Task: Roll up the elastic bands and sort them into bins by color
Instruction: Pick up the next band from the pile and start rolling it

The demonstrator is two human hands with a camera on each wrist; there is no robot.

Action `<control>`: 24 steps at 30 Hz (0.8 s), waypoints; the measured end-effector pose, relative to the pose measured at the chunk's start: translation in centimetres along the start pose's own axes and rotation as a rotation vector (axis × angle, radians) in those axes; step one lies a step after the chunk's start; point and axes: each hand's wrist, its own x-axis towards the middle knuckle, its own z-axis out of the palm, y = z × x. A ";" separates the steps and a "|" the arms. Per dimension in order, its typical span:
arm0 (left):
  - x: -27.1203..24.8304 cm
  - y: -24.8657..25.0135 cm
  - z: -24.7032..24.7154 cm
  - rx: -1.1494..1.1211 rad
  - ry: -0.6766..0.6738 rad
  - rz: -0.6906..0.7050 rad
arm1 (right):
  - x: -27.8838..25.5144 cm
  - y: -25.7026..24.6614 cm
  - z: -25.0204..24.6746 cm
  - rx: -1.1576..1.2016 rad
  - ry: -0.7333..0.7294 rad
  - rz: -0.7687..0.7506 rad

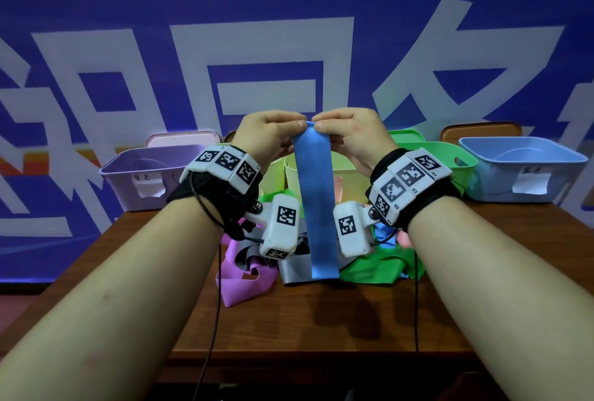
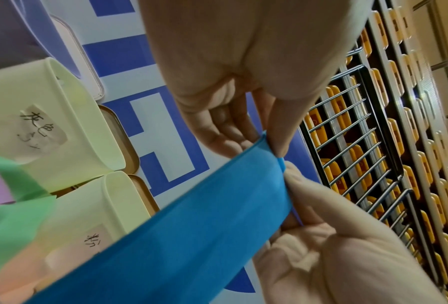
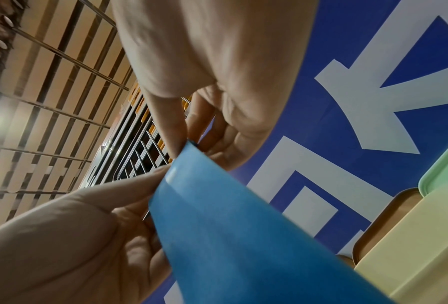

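Note:
A long blue band (image 1: pixel 316 207) hangs flat from both raised hands down to the pile on the table. My left hand (image 1: pixel 299 124) pinches its top edge on the left, and my right hand (image 1: pixel 320 126) pinches the same edge on the right, fingertips nearly touching. The left wrist view shows my left hand (image 2: pixel 268 145) with thumb and fingers on the blue band (image 2: pixel 191 226) at its corner. In the right wrist view my right hand (image 3: pixel 189 147) pinches the end of the blue band (image 3: pixel 230 226). A blue bin (image 1: pixel 520 175) stands at the far right.
Loose bands lie heaped mid-table: pink (image 1: pixel 244 278), grey (image 1: pixel 294 268), green (image 1: pixel 376 267). Behind them stand a purple bin (image 1: pixel 148 178), pale yellow bins (image 1: pixel 321 172) and a green bin (image 1: pixel 450 159). Bare wooden table (image 1: pixel 305 320) lies in front of the pile.

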 end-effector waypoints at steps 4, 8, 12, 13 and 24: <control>-0.1 0.0 -0.2 -0.006 -0.018 0.005 | 0.1 -0.1 0.2 -0.019 -0.008 -0.009; -0.5 0.1 -0.3 -0.003 -0.020 0.028 | 0.2 0.0 0.3 -0.076 0.004 -0.034; -0.6 -0.2 -0.1 0.007 -0.027 0.035 | 0.2 0.2 0.2 -0.130 0.001 -0.063; -0.6 -0.3 -0.1 0.007 -0.022 0.023 | 0.1 0.2 0.3 -0.132 -0.001 -0.066; -0.5 -0.3 -0.4 0.011 -0.038 -0.037 | -0.3 0.5 -0.2 -0.226 -0.042 -0.048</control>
